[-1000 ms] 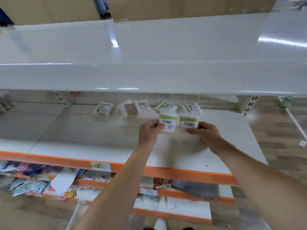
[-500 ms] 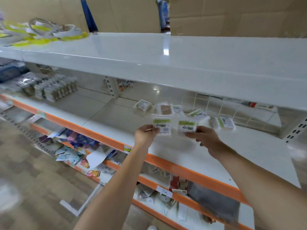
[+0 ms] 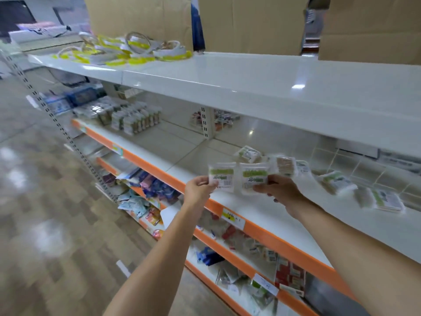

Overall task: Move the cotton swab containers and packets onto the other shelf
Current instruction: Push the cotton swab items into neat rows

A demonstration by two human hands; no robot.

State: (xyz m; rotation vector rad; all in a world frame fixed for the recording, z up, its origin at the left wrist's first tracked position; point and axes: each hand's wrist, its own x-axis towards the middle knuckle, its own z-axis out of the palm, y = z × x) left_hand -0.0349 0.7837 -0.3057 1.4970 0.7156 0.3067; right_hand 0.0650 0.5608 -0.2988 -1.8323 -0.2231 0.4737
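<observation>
My left hand (image 3: 198,187) grips a cotton swab packet (image 3: 222,176) with a green label, held above the orange front edge of the middle shelf (image 3: 268,215). My right hand (image 3: 279,189) grips a second, like packet (image 3: 254,179) right beside it. Several more swab packets lie at the back of this shelf: one (image 3: 248,153) behind my hands, a brown-filled one (image 3: 284,165), and blurred ones (image 3: 337,182) (image 3: 386,199) to the right. Farther left on the same level stand rows of swab containers (image 3: 134,119).
A white top shelf (image 3: 250,80) overhangs the packets, carrying yellow-white rings (image 3: 127,50) at its left and cardboard boxes (image 3: 250,23) behind. Lower orange-edged shelves (image 3: 230,254) hold mixed small goods. A perforated upright (image 3: 68,137) stands at left, with tiled floor (image 3: 45,213) beyond.
Both hands lifted the two packets off the shelf and carried them left and toward me. The view swung left, bringing the rows of containers and the top shelf's rings into sight.
</observation>
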